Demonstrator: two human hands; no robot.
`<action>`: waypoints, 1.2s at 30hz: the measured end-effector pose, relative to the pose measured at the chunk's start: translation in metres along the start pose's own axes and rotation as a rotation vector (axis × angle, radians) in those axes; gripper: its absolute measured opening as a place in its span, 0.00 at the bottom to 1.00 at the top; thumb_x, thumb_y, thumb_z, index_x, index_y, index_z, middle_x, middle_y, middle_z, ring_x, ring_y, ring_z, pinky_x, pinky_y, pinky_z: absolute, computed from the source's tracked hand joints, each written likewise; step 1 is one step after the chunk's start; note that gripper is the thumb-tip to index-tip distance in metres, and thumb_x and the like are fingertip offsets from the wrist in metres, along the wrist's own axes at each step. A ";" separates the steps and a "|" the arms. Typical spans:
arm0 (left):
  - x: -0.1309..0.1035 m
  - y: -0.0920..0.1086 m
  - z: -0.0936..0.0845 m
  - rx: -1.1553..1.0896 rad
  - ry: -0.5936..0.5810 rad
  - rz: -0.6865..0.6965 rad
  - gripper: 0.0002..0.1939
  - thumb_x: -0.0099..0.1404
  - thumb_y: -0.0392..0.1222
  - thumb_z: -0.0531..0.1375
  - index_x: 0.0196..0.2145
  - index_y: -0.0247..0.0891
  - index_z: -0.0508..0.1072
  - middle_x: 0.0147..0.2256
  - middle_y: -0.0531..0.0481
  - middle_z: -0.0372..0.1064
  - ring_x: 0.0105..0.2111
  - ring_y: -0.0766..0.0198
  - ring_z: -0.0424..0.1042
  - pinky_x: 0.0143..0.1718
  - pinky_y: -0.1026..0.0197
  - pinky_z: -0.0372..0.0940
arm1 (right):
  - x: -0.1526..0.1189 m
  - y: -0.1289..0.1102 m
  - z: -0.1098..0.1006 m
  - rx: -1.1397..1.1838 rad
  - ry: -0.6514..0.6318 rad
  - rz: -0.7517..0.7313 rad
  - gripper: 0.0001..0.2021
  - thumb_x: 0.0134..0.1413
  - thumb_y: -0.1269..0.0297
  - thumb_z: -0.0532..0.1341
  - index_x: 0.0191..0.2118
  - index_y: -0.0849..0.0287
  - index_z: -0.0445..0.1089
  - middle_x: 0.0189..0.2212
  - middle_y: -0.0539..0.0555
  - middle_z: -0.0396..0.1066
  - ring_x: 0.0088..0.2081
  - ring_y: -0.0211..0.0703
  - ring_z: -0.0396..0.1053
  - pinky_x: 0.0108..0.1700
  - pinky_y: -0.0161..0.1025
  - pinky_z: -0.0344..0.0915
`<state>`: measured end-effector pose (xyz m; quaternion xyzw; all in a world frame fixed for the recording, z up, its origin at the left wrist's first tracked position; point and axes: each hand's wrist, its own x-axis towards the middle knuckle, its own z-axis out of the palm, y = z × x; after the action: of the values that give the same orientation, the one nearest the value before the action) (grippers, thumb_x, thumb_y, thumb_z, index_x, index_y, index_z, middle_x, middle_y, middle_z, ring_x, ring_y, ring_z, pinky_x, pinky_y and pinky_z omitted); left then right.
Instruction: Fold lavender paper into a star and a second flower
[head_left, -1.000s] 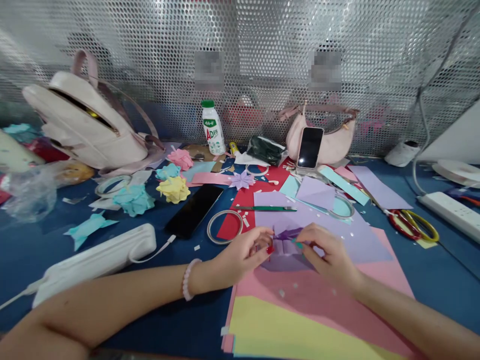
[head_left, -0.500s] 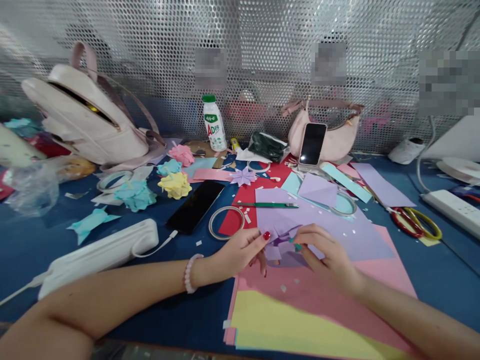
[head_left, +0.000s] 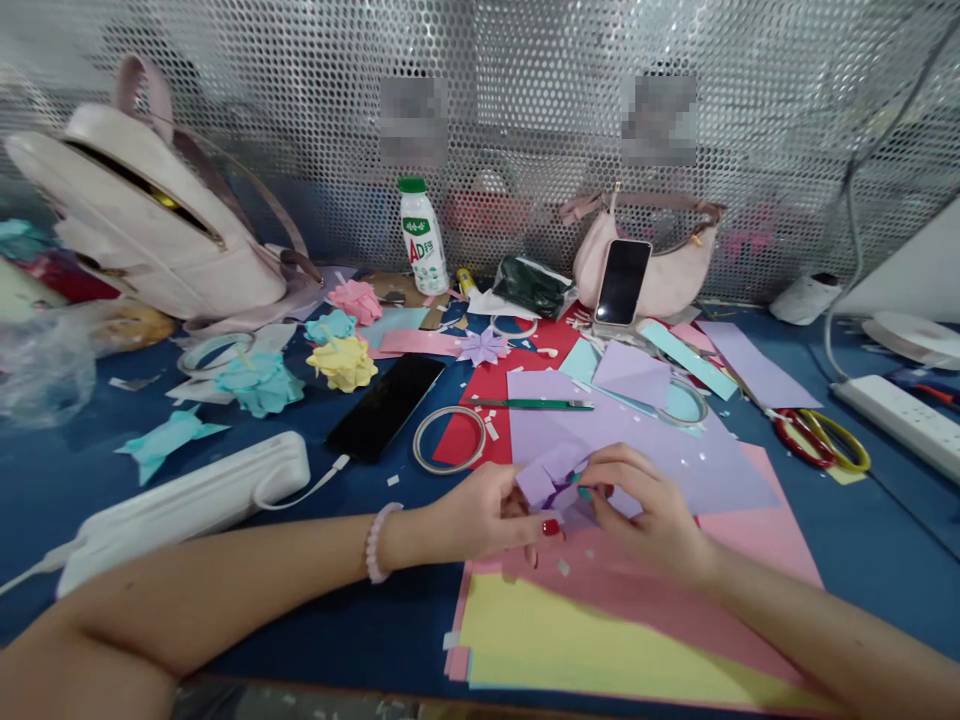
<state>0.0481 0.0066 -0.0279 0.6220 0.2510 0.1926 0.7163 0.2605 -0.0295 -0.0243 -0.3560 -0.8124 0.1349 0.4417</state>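
Observation:
A folded purple paper piece [head_left: 551, 472], shaped like an unfinished-looking star or flower, is held above the stacked paper sheets by my left hand [head_left: 495, 520]. The left thumb with its red nail points right, below the paper. Closed at the paper's right side is my right hand [head_left: 649, 510], pinching a small teal piece [head_left: 579, 484] against it; what the teal piece is cannot be made out. Beneath both hands lie a purple sheet [head_left: 720, 475], a pink sheet [head_left: 772, 535] and a yellow sheet [head_left: 570, 640].
Around my hands lie a green craft knife [head_left: 532, 404], a tape roll [head_left: 415, 440], a black phone [head_left: 386, 408], scissors [head_left: 806, 437] and a white power bank-like block [head_left: 187, 510]. Finished paper flowers [head_left: 342, 363] are at left. A bottle [head_left: 422, 240] and bags [head_left: 172, 230] stand behind.
The purple paper has tilted and turned in my fingers. My left thumb has moved off its top to below it. The right hand stays at its side with the teal piece; the view shifted slightly.

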 end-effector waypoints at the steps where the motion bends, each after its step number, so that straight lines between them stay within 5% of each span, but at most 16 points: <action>1: 0.000 0.000 0.000 0.015 0.009 -0.010 0.22 0.57 0.55 0.65 0.38 0.33 0.68 0.28 0.50 0.72 0.21 0.68 0.71 0.24 0.68 0.65 | 0.000 0.000 0.000 0.003 -0.005 0.002 0.12 0.54 0.80 0.55 0.40 0.57 0.68 0.35 0.54 0.68 0.37 0.37 0.69 0.38 0.33 0.69; 7: 0.002 -0.002 -0.002 0.135 0.062 0.000 0.17 0.64 0.52 0.58 0.32 0.33 0.69 0.22 0.52 0.69 0.16 0.72 0.63 0.18 0.70 0.58 | 0.000 0.002 0.000 -0.045 -0.018 -0.065 0.10 0.57 0.77 0.55 0.41 0.57 0.68 0.33 0.55 0.71 0.35 0.39 0.71 0.35 0.34 0.70; 14: 0.004 -0.002 -0.003 0.245 0.272 0.003 0.13 0.62 0.47 0.56 0.27 0.35 0.65 0.21 0.55 0.60 0.20 0.71 0.59 0.20 0.68 0.54 | -0.005 0.010 -0.003 -0.309 -0.101 -0.211 0.06 0.62 0.71 0.56 0.43 0.58 0.68 0.30 0.54 0.73 0.30 0.40 0.70 0.33 0.37 0.67; 20: 0.006 0.001 -0.002 0.273 0.274 0.012 0.13 0.60 0.48 0.55 0.27 0.34 0.66 0.22 0.56 0.54 0.21 0.70 0.53 0.21 0.67 0.50 | -0.005 0.012 -0.005 -0.322 -0.104 -0.164 0.04 0.64 0.68 0.55 0.40 0.58 0.67 0.28 0.52 0.72 0.28 0.39 0.68 0.30 0.35 0.63; 36: 0.006 0.003 -0.005 0.323 0.249 0.088 0.13 0.63 0.44 0.53 0.27 0.32 0.69 0.28 0.51 0.60 0.25 0.69 0.59 0.24 0.67 0.55 | -0.007 0.017 -0.004 -0.391 -0.080 -0.115 0.04 0.63 0.64 0.56 0.40 0.57 0.67 0.24 0.49 0.68 0.24 0.37 0.64 0.28 0.34 0.58</action>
<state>0.0504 0.0148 -0.0262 0.7104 0.3381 0.2564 0.5616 0.2740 -0.0230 -0.0356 -0.3824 -0.8590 -0.0366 0.3385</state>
